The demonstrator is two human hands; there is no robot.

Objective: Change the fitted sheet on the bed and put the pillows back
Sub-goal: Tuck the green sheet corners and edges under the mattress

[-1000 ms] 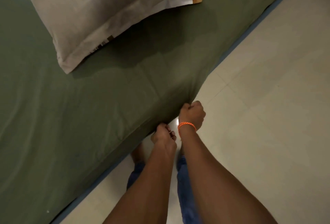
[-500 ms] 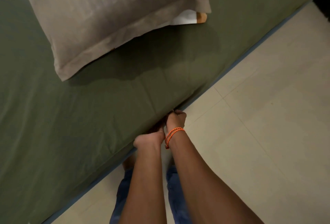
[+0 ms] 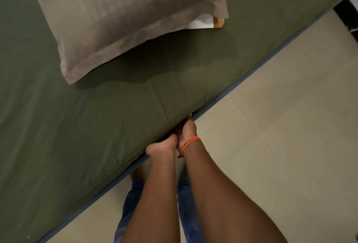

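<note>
Olive-green cotton fitted sheet (image 3: 100, 126): stretched over the whole bed top, mostly smooth, with faint fold creases running toward the near side edge; hem carried down over that edge and out of sight.

Left hand (image 3: 161, 146): at the bed's side edge, fingers curled downward and hidden behind the sheet's overhang; cannot tell whether the grip is clamped on fabric.

Right hand (image 3: 187, 129): just beside the left and touching it, reaching under the same stretch of edge; fingertips hidden, grip likewise not readable. Orange braided cord bracelet (image 3: 188, 143) on the right wrist.

Sheet relative to grip: overhang directly above and in front of both hands, meeting them at the lowest visible point of the side edge.

Taupe striped fabric pillow (image 3: 120, 20): flat on the sheet, well apart from the hands, upper left; white-and-tan corner of something (image 3: 205, 22) showing from beneath its right end.

Edges: thin blue-grey strip (image 3: 251, 72) along the bed's base, running diagonally from lower left to upper right.

Open room: pale beige tiled floor (image 3: 280, 136) to the right of the bed. Blue trouser legs (image 3: 131, 204) between forearms and bed. Dark object (image 3: 346, 16) at far upper right, unidentifiable.
</note>
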